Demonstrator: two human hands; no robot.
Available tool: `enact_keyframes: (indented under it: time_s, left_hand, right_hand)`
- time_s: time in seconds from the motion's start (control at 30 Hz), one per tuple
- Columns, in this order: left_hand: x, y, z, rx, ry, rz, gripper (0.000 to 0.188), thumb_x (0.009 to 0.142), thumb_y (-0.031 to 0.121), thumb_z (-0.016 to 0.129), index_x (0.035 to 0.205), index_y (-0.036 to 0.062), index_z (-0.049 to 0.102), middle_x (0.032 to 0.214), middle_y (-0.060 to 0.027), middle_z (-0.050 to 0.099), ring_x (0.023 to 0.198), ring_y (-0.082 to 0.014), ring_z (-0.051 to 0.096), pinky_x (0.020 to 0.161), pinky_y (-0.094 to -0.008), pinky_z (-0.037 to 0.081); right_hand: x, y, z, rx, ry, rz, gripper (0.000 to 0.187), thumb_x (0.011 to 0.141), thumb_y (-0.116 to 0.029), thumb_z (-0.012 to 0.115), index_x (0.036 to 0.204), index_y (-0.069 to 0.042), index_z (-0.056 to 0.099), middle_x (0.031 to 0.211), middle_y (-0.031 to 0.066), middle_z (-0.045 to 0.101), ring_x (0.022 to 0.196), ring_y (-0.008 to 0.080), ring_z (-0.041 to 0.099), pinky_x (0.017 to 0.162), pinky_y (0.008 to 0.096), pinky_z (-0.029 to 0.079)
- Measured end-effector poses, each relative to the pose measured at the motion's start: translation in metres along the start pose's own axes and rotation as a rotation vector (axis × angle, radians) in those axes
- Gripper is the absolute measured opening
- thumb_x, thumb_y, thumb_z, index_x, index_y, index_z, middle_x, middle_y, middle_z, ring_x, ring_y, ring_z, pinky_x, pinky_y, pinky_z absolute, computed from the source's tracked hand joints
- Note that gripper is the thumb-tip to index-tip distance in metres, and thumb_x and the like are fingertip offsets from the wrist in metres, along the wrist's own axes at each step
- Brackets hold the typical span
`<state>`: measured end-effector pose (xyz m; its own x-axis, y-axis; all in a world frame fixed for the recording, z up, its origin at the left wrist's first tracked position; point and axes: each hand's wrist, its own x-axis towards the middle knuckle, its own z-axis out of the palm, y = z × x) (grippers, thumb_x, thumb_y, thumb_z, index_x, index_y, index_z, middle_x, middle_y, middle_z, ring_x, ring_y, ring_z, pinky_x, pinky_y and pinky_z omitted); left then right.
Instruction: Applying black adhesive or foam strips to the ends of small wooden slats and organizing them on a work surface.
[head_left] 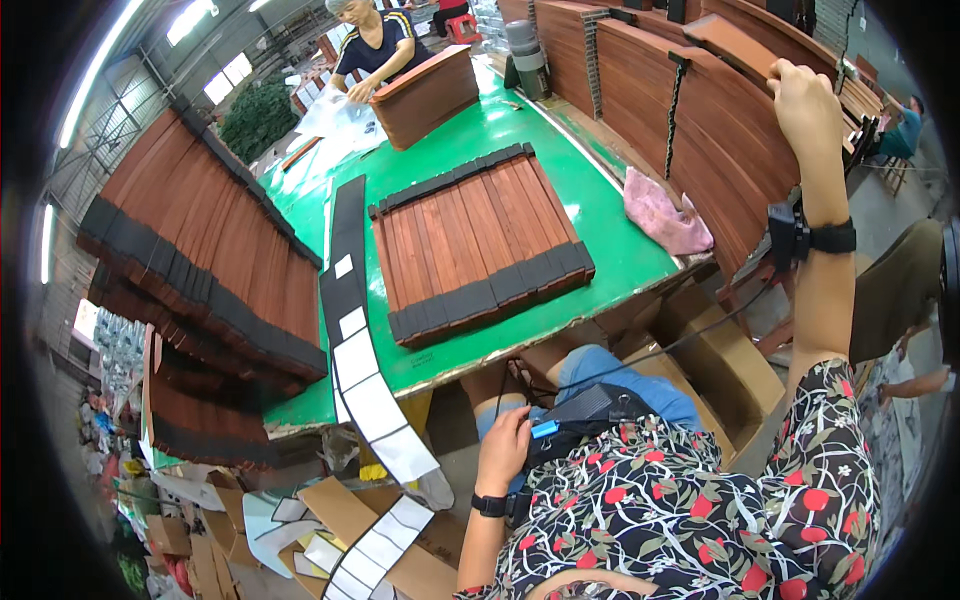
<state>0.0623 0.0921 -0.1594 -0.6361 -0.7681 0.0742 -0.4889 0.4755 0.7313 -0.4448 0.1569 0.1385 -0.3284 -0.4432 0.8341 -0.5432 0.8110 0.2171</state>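
Note:
At the upper right my right hand (808, 112) is raised, its fingers curled over the end of a reddish-brown wooden board (745, 45) on top of a row of similar boards. My left hand (506, 442) is low by my lap, fingers bent and together, beside a black pouch (590, 415) with a small blue piece (545, 430). What those fingers hold, if anything, is hidden. In front of me, a panel of brown wooden slats (470, 230) with black strips along two opposite edges lies on the green table (440, 368).
Stacked slat pieces (215, 260) with black ends stand on the left. A black strip with white labels (372, 390) hangs over the table edge. A pink cloth (665, 215) lies at the right corner, above an open cardboard box (720, 390). Across the table, a person handles clear plastic beside a wooden panel (428, 98).

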Motion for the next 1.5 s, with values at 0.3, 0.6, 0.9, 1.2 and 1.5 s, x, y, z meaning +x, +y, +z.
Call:
enact_keyframes:
  time_s: [0.3, 0.6, 0.9, 1.2, 1.5]
  left_hand:
    - [-0.014, 0.003, 0.002, -0.086, 0.131, 0.056, 0.024, 0.097, 0.015, 0.060, 0.115, 0.0001, 0.064, 0.109, -0.0198, 0.067, 0.099, -0.0381, 0.065, 0.085, -0.0398, 0.052]
    - [-0.049, 0.040, 0.002, -0.008, 0.028, -0.079, 0.052, 0.094, 0.034, 0.065, 0.134, 0.0012, 0.055, 0.124, -0.0204, 0.061, 0.116, -0.0355, 0.059, 0.098, -0.0395, 0.048]
    - [-0.052, 0.045, -0.002, 0.228, -0.043, -0.076, 0.054, 0.084, 0.026, 0.076, 0.126, -0.0011, 0.056, 0.111, -0.0193, 0.062, 0.104, -0.0392, 0.061, 0.088, -0.0435, 0.051]
    - [-0.063, 0.085, -0.034, 0.176, 0.083, 0.065, 0.043, 0.076, 0.004, 0.077, 0.117, -0.0007, 0.065, 0.114, -0.0163, 0.067, 0.105, -0.0346, 0.065, 0.090, -0.0399, 0.053]
    - [-0.049, 0.117, -0.067, 0.269, -0.010, 0.069, 0.032, 0.076, 0.007, 0.077, 0.105, 0.0012, 0.066, 0.097, -0.0111, 0.065, 0.089, -0.0308, 0.065, 0.077, -0.0387, 0.054]
  right_hand:
    - [-0.048, -0.039, 0.006, 0.621, 0.202, -0.289, 0.025, 0.091, -0.020, 0.066, 0.110, -0.004, 0.069, 0.113, 0.0153, 0.070, 0.106, 0.0357, 0.065, 0.091, 0.0427, 0.052]
    - [-0.263, -0.174, -0.041, 1.375, -1.221, -1.119, 0.064, 0.082, -0.041, 0.077, 0.127, 0.002, 0.062, 0.121, 0.0245, 0.065, 0.116, 0.0401, 0.061, 0.100, 0.0446, 0.048]
    - [-0.298, -0.183, -0.015, 1.392, -1.487, -1.075, 0.068, 0.080, -0.033, 0.080, 0.136, -0.002, 0.056, 0.128, 0.0220, 0.060, 0.117, 0.0354, 0.059, 0.098, 0.0415, 0.051]
    - [-0.252, -0.143, -0.077, 1.514, -1.508, -0.905, 0.043, 0.082, -0.012, 0.068, 0.124, -0.003, 0.064, 0.125, 0.0196, 0.060, 0.115, 0.0355, 0.060, 0.100, 0.0410, 0.049]
    - [-0.234, -0.158, -0.107, 1.464, -1.007, -1.199, 0.091, 0.075, -0.043, 0.083, 0.144, 0.000, 0.042, 0.136, 0.0260, 0.052, 0.122, 0.0420, 0.055, 0.104, 0.0470, 0.045]
